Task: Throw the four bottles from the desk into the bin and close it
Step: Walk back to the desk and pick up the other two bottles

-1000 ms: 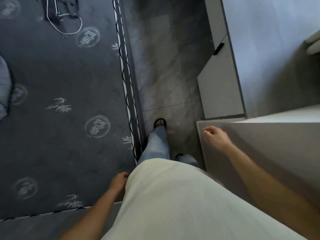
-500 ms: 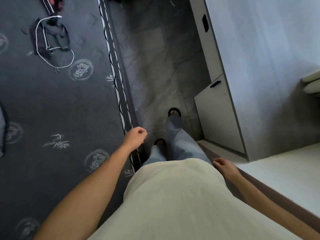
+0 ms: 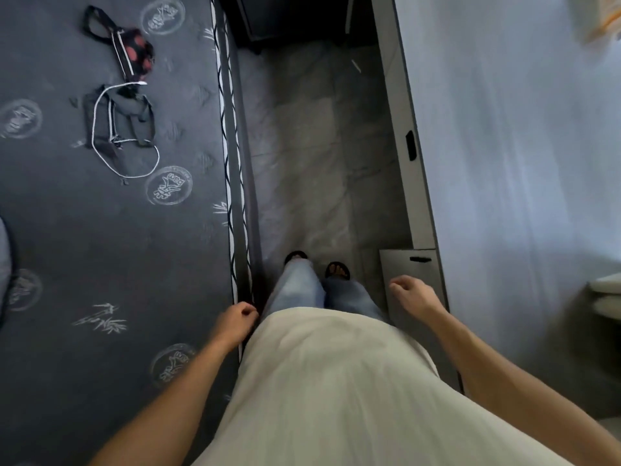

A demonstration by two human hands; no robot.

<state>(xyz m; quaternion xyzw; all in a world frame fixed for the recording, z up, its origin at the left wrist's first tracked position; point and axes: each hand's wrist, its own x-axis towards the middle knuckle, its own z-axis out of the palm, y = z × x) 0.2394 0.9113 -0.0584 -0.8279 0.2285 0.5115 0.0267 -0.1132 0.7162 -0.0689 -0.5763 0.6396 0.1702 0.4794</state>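
No bottle, desk or bin shows in the head view. I look straight down at my cream shirt, blue jeans and black sandals on a grey tiled floor (image 3: 312, 156). My left hand (image 3: 235, 322) hangs beside my left hip with its fingers loosely curled and nothing in it. My right hand (image 3: 411, 295) swings in front of a white cabinet, fingers curled, also holding nothing.
A dark patterned rug (image 3: 100, 250) with a white-edged border covers the left. On it lie a black strap bag with red spots (image 3: 134, 52) and a white cord (image 3: 124, 142). White cabinets (image 3: 416, 203) line the right. A dark piece of furniture (image 3: 289, 15) stands ahead.
I have walked forward along the tiled strip, so the bag and cord slid down the frame. My left hand dropped back to my hip and my right hand swung forward.
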